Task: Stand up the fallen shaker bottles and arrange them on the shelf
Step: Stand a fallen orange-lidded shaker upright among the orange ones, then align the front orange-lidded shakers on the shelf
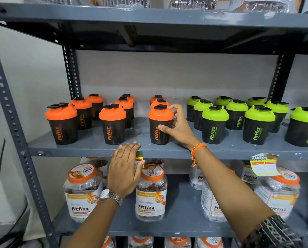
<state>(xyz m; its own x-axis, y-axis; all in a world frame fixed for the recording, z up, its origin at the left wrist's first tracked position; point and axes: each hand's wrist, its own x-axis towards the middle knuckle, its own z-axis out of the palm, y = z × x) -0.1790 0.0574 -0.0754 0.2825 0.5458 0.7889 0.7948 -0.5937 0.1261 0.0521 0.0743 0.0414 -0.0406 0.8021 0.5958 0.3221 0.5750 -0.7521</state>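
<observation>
Black shaker bottles stand upright in rows on the grey metal shelf (95,149). Several have orange lids (112,113) on the left half, several have green lids (215,113) on the right. My right hand (178,126) is wrapped around the front orange-lidded shaker (158,122) of the middle row, thumb on its front and fingers behind its lid. My left hand (125,169) rests flat against the shelf's front edge, fingers together, covering part of a small price tag (139,156). I see no bottle lying on its side.
Clear jars with orange lids (150,192) fill the shelf below. A yellow price label (264,165) hangs from the shelf edge at right. Perforated uprights (11,122) frame the left side. Wrapped goods sit on the top shelf (149,17). A gap lies between orange and green groups.
</observation>
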